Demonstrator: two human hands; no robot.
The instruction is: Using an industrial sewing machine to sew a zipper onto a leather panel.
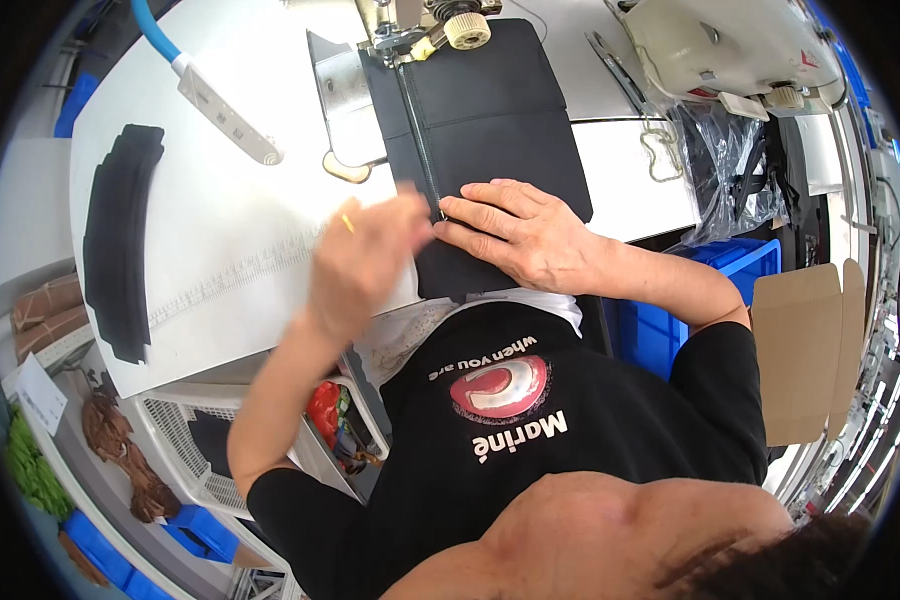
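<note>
A black fabric panel (505,130) lies over the white sewing table, its far end under the presser foot (398,48) of a sewing machine. Along the panel's left side runs a dark zipper (419,125). My right hand (535,232) rests flat on the near part of the panel, fingers stretched out, fingertips beside the zipper. Just left of the zipper is my left hand (365,258), smeared by motion; its fingers look bent, but whether they hold anything is unclear. A yellow band shows on one finger.
A stack of black fabric strips (120,245) lies on the left of the table, near printed ruler marks (235,275). A lamp (225,112) overhangs the table. To the right are tweezers (618,72), a clear plastic bag (735,180), a blue bin (750,262) and a cardboard box (798,350).
</note>
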